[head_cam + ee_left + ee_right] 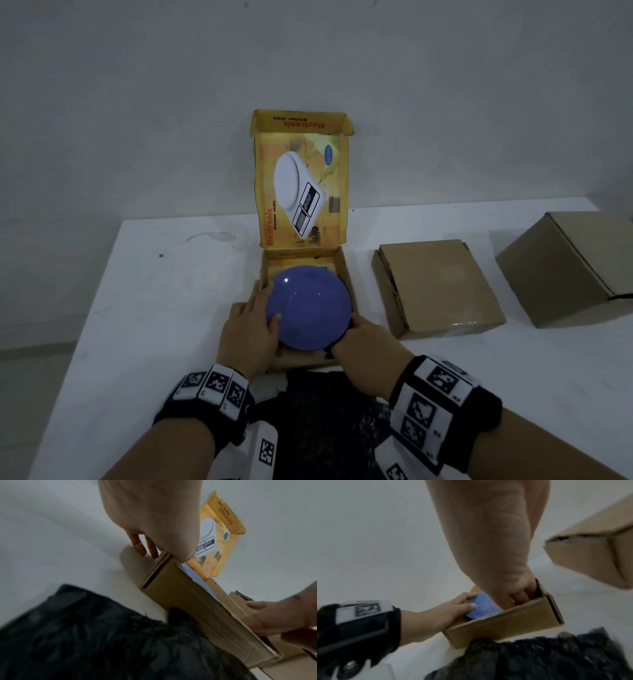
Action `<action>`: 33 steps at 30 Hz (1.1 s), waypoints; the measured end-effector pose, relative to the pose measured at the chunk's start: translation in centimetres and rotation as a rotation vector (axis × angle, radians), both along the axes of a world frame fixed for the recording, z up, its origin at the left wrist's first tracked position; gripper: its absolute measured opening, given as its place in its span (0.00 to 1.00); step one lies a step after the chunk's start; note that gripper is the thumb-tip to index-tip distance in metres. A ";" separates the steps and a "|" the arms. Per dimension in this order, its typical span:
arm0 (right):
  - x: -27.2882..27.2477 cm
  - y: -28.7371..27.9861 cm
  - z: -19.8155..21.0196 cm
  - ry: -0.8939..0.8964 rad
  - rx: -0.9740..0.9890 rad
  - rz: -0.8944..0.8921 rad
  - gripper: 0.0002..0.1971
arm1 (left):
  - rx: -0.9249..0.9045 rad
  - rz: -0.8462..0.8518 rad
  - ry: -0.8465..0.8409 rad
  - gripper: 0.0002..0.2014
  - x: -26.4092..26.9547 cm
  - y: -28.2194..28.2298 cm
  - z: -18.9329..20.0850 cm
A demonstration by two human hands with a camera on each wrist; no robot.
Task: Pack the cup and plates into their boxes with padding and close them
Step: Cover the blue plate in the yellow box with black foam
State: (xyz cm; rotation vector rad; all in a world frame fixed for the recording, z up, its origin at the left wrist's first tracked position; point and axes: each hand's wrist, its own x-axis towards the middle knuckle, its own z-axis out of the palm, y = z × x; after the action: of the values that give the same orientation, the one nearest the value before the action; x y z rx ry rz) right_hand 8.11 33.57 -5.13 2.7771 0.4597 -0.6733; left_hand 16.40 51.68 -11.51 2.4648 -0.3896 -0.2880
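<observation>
Both hands hold the blue plate [310, 308] over the open yellow box [337, 270].
The left hand [248, 329] grips its left rim, thumb on top; the right hand [368, 339] grips its right rim, fingers curled under.

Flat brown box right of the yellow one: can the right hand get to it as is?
Probably yes. The flat brown box lies closed on the table just right of the right hand, nothing between. But that hand is gripping the blue plate and must release first.
</observation>
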 end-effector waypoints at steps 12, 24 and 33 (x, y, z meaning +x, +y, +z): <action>-5.0 0.9 1.4 0.116 0.586 -0.025 0.26 | -0.128 -0.136 0.076 0.39 -0.8 1.2 -1.2; -7.3 1.2 -0.6 0.039 0.605 0.009 0.17 | -0.210 -0.124 0.073 0.43 -0.5 1.0 -2.3; -4.8 -1.2 2.7 -0.356 1.013 -0.505 0.11 | -0.223 -0.109 0.070 0.48 -0.7 0.7 -2.4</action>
State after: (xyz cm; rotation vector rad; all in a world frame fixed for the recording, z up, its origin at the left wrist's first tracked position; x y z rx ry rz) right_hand 3.30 32.39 -2.46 3.9219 -0.0262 0.0598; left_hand 15.75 52.40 -13.88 2.2133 -0.4999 -0.3554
